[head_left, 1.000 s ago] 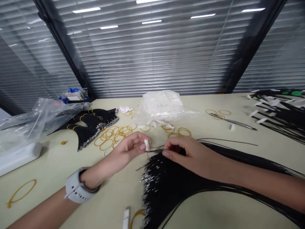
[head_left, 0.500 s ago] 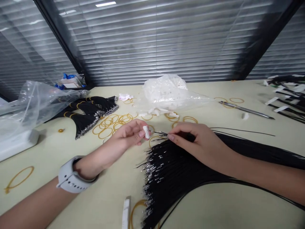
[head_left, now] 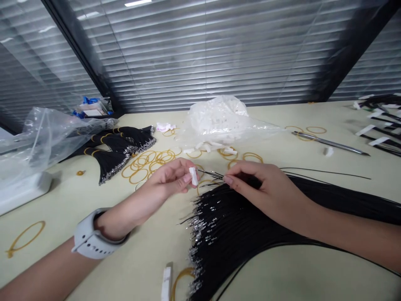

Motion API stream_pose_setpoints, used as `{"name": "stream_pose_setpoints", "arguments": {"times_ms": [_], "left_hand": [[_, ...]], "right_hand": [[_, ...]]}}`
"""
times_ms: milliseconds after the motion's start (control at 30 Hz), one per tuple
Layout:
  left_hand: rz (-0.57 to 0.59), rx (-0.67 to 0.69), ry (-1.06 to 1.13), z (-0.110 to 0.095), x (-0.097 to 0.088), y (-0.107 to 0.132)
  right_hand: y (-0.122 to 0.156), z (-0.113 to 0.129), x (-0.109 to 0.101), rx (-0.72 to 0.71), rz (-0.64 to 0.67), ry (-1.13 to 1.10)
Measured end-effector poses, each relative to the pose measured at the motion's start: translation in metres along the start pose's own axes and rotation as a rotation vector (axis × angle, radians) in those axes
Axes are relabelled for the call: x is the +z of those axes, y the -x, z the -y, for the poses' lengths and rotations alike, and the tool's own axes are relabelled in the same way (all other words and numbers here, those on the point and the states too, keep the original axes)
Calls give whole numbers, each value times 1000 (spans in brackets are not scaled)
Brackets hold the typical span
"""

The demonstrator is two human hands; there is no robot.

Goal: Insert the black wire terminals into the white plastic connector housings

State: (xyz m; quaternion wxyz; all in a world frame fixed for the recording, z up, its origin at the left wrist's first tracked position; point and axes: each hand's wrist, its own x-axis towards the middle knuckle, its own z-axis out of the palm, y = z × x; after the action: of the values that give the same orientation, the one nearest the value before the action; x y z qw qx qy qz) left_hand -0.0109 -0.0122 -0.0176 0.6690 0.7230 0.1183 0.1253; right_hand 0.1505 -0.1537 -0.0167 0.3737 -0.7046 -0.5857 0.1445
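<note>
Between the thumb and fingers of my left hand [head_left: 171, 177] is a small white plastic connector housing [head_left: 193, 176]. My right hand [head_left: 255, 179] pinches a few thin black wires [head_left: 214, 174] whose metal-tipped ends point left. One wire tip meets the right side of the housing; how far it reaches in, I cannot tell. Under my right hand spreads a large bundle of black wires [head_left: 238, 225], its silvery crimped terminals fanned out along the left edge.
Yellow rubber bands [head_left: 147, 165] lie behind my left hand. Farther back are a clear plastic bag [head_left: 219, 119] of white pieces, tied black wire bundles [head_left: 109, 161] and metal tweezers [head_left: 332, 144]. More wires with white connectors [head_left: 380, 125] sit at right.
The view has shifted slightly. The housing in my left hand has turned a little, and a wire tip stays at its right side. Both hands keep their grips.
</note>
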Motion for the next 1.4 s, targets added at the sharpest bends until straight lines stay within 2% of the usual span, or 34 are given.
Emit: {"name": "stream_pose_setpoints", "arguments": {"times_ms": [300, 767, 1100, 1400], "left_hand": [[-1, -24, 17, 1, -1, 0], [32, 34, 70, 0, -1, -1], [-11, -32, 45, -1, -1, 0], [-5, -58, 48, 0, -2, 1]], "right_hand": [[1, 1, 1, -84, -58, 32], [3, -1, 2, -78, -48, 122], [3, 1, 1, -98, -40, 143], [2, 1, 2, -173, -30, 179]]}}
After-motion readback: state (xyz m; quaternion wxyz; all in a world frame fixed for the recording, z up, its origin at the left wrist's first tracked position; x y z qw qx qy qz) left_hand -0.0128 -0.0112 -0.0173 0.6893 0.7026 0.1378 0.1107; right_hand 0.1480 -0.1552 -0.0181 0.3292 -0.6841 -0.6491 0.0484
